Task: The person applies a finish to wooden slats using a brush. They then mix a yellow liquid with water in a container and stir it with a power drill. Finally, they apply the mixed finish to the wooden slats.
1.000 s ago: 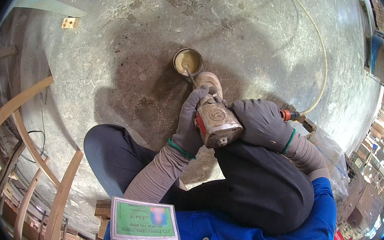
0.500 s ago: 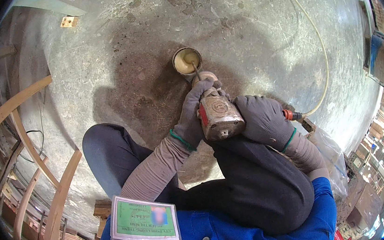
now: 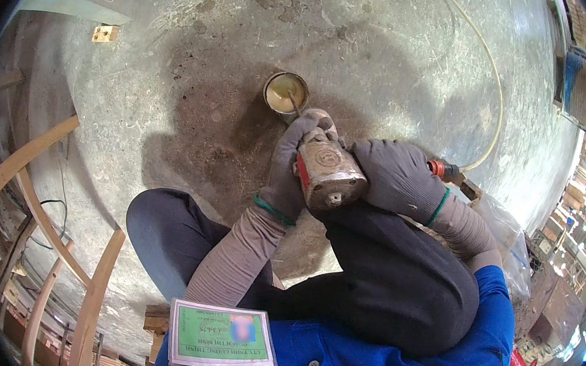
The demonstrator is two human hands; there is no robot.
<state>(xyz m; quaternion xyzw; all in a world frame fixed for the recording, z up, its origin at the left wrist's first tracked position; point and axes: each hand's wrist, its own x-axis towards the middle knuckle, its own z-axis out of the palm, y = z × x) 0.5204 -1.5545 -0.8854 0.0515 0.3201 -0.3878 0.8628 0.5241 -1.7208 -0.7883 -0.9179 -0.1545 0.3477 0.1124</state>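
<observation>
A grimy metal air drill (image 3: 331,168) with a red side is held between my two gloved hands. My left hand (image 3: 286,156) is closed round its front, near the chuck. My right hand (image 3: 399,177) wraps the handle, which the glove mostly hides. From the drill a thin rod (image 3: 294,101) reaches into a small round can (image 3: 268,105) standing on the concrete floor. Pale yellow liquid (image 3: 281,87) lies in the can, and the rod's tip is down in it. A red-and-black hose coupling (image 3: 443,169) sticks out beyond my right hand.
A pale air hose (image 3: 487,55) curves over the floor from the coupling. Curved wooden frame parts (image 3: 87,319) stand at the left. A small wood block (image 3: 105,34) lies at the far left. Beside my right forearm is a clear plastic bag (image 3: 510,242).
The drill's rear has shifted slightly toward me and to the left, with both hands moving along. The liquid's surface in the can looks different. The can stays in place.
</observation>
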